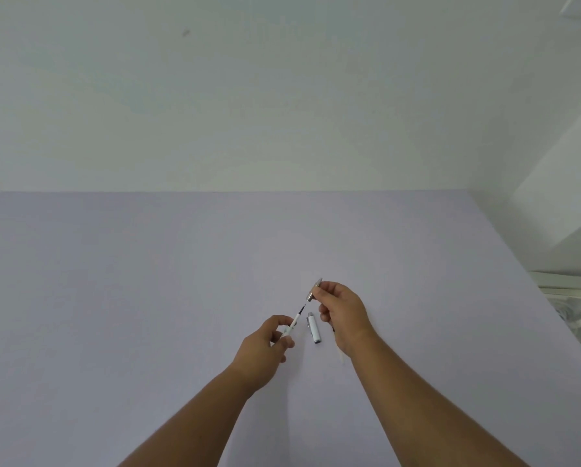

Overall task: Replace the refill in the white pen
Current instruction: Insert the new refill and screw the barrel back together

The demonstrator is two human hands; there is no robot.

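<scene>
Two hands pinch refill [296, 320] and silver tip [315, 290] over lilac table [147, 298] (pale wall [248, 96] behind).

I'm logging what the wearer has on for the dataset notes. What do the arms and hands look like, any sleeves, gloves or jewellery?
Both forearms are bare right to the bottom edge of the picture, with no sleeves in view. The left hand and the right hand wear no gloves. No watch, bracelet or ring shows on either one, though the fingers are small in the picture.
</scene>
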